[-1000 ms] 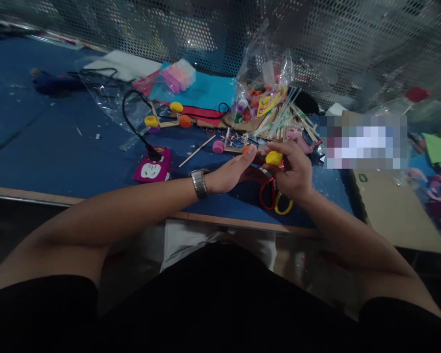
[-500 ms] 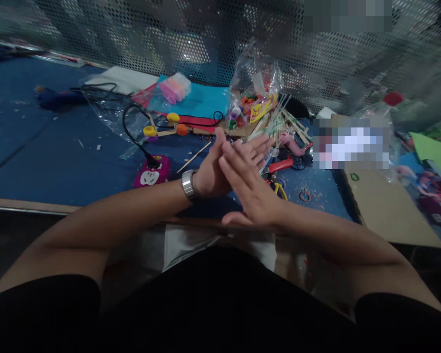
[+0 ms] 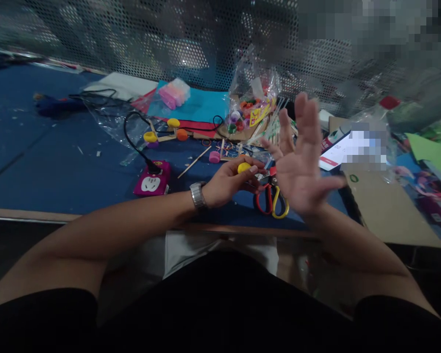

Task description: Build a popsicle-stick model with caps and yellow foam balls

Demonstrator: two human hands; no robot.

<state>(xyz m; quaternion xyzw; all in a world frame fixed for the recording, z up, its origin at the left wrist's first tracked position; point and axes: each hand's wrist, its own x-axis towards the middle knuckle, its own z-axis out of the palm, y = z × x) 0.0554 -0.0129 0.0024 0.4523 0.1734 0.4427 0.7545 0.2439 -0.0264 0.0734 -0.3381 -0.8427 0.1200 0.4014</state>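
My left hand (image 3: pixel 230 184), a metal-band watch (image 3: pixel 197 195) at its wrist, is closed around a yellow bottle cap (image 3: pixel 244 167) above the blue table. Close by its fingers stands a small frame of wooden sticks with a pink cap (image 3: pixel 214 157). My right hand (image 3: pixel 299 166) is raised to the right, palm showing and fingers spread, with nothing in it. Scissors (image 3: pixel 272 202) with one red and one yellow handle lie between the two hands. A loose wooden stick (image 3: pixel 194 162) lies left of my left hand.
A purple socket block (image 3: pixel 152 178) with a black cable stands at left. Behind it sits another stick frame with yellow and orange caps (image 3: pixel 173 123). A clear bag of colourful caps (image 3: pixel 252 105) is at the back. Cardboard (image 3: pixel 389 211) and a lit phone (image 3: pixel 336 153) lie right.
My hands, pressed together before, have parted. The left has lowered and closed on the yellow bottle cap; the right has lifted to the right with its palm turned up, uncovering the scissors.
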